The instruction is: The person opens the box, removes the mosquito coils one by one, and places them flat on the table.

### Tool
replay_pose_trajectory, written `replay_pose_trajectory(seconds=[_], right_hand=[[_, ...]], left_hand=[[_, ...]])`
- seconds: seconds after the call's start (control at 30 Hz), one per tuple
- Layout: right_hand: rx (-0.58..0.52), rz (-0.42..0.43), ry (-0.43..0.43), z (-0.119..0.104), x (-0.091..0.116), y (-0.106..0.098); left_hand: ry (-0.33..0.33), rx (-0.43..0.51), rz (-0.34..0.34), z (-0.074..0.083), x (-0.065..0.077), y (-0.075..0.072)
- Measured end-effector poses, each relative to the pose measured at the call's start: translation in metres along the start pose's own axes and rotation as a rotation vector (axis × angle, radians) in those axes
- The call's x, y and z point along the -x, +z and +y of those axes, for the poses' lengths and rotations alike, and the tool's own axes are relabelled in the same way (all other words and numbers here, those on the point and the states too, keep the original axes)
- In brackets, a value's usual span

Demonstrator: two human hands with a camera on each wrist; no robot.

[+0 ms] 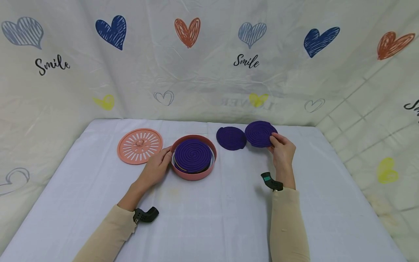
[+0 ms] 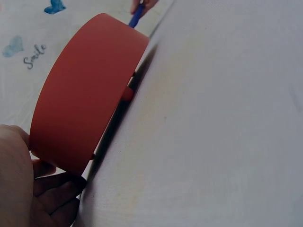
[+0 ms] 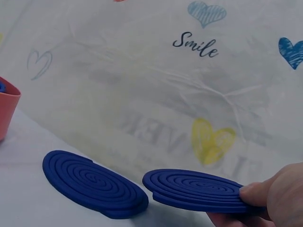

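Coil (image 1: 259, 133) pinched in right fingers (image 1: 274, 140)

The right wrist view cuts off tub (image 3: 6, 111) and right hand (image 3: 287, 194) at opposite edges, fingers (image 3: 228, 219) partly hidden beneath coil (image 3: 196, 187).

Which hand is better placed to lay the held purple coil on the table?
Likely the right hand: it pinches the held coil by its edge, beside a second coil lying on the table. The left hand holds the pink container, farther from it.
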State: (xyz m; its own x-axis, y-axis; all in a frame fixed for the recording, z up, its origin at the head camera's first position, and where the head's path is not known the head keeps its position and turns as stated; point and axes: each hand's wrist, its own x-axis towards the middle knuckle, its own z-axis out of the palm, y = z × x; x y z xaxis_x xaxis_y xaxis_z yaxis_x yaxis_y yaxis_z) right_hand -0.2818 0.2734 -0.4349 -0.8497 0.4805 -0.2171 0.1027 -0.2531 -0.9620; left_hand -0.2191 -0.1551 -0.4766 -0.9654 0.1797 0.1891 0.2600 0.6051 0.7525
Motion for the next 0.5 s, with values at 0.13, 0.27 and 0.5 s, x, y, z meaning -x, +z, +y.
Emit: replay_pose_trajectory(seconds=[0.13, 0.27, 0.5], right_hand=[[0.021, 0.024, 0.008, 0.0018, -0.0012, -0.0011], [0.059, 0.049, 0.011, 0.0033, -0.0017, -0.0015], [0.059, 0.057, 0.024, 0.0053, -0.0034, -0.0029]], left_hand=[[0.003, 0.003, 0.004, -0.0008, -0.0002, 0.0003], [0.007, 0.006, 0.007, -0.0018, -0.0006, 0.0008], [0.006, -0.004, 0.008, -0.0045, -0.0017, 0.0013]])
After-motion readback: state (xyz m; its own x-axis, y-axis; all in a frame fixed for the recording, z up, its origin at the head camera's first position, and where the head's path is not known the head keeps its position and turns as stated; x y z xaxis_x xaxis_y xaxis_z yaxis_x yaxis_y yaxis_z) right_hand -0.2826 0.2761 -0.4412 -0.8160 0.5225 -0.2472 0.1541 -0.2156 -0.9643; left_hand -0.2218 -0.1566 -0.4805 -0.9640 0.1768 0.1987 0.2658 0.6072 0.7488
